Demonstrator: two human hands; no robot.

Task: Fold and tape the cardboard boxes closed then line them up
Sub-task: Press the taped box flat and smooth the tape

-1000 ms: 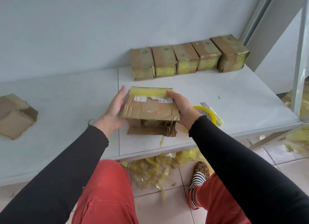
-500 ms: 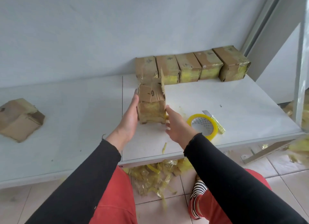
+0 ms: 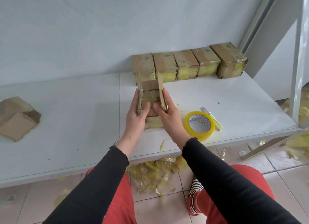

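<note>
Holding the rough cardboard box [image 3: 151, 96] between two upright flaps, the left grip [image 3: 136, 113] and right grip [image 3: 168, 113] are curling thumbs inside; five taped boxes [image 3: 189, 64] are lining the table's [image 3: 83, 123] back edge.

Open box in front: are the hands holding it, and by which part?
Yes. The left hand grips the open box's left upright flap, the right hand its right upright flap, thumbs inside, fingers outside.

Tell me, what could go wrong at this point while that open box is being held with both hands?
The two long flaps stand upright with ragged edges; folding them roughly could tear them. The tape roll sits near the table's front edge, beside the right hand, so an elbow might knock it off. With both the left hand and the right busy on the box, the flaps may spring open when one lets go.
</note>
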